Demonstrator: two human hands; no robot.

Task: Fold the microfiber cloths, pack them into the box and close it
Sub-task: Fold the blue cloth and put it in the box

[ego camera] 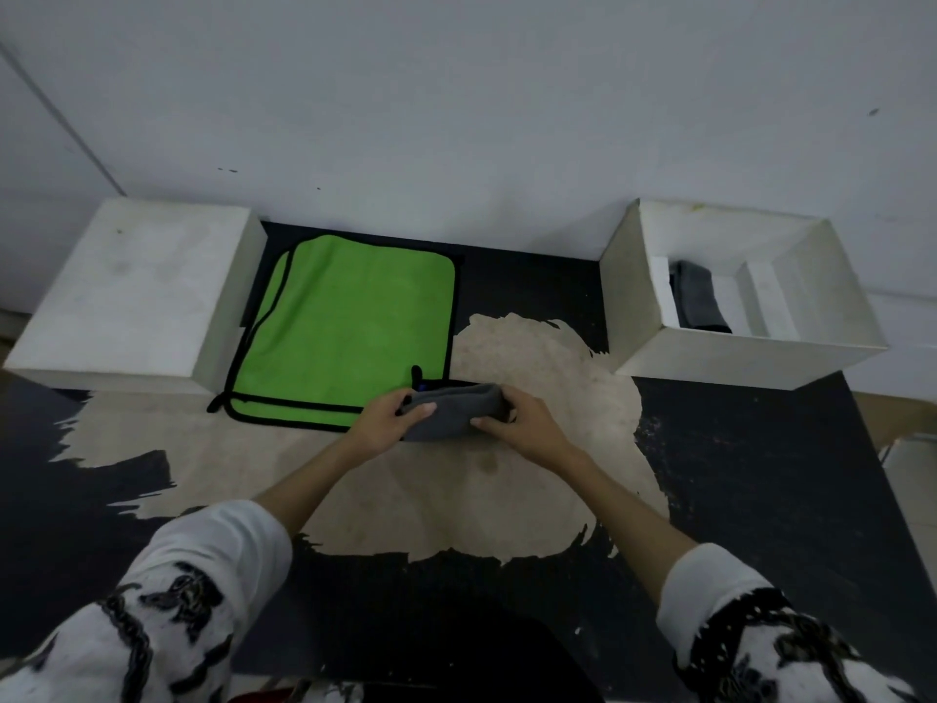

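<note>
Both hands hold a folded grey cloth point(451, 411) at the middle of the table point(735, 474). The left hand point(388, 421) grips its left end, thumb on top and fingers curled under; the right hand point(522, 423) grips the right end the same way. The cloth sits low over the worn, pale patch of the black tabletop; whether it touches the surface cannot be told.

Just behind the hands lies a green cloth point(350, 332) with black edging, spread flat, with a second green layer showing along its left and near edges. Its near right corner is just beside the grey cloth, partly under it. A small blue spot shows at that corner; what it is cannot be told.

To the left of the green cloth, touching its edge, stands a closed white box point(132, 291). To the right, well apart from the hands, stands an open white box point(735, 355) with inner dividers; a dark grey folded cloth point(697, 296) lies in its left compartment.

A white wall point(456, 93) runs behind everything. White sleeves point(203, 575) with a black chain pattern cover the forearms. No readable writing shows anywhere.
</note>
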